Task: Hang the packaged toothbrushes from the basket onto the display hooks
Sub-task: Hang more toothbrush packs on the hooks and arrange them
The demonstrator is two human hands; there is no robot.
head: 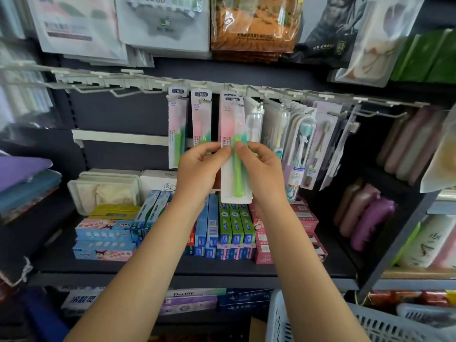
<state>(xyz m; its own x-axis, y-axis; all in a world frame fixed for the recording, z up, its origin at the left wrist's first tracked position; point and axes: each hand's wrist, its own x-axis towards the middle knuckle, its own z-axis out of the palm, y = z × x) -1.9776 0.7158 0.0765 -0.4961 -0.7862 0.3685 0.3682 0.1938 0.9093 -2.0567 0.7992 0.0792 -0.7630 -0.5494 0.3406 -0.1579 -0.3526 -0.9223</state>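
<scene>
Two bare forearms are seen reaching up from the bottom edge, with no sleeves, watch, rings or gloves worn; the left hand (pixel 201 166) and right hand (pixel 259 169) are shown with short, unpainted nails.

A white hook rail (pixel 222 86) carries three pink-and-green toothbrush packs (pixel 177 129) beside clear-cased brushes (pixel 299 144). Below it, a dark shelf (pixel 172 270) bears rows of toothpaste boxes (pixel 235 227), a yellow box (pixel 113 210) and a clear plastic tub (pixel 103 191).
</scene>
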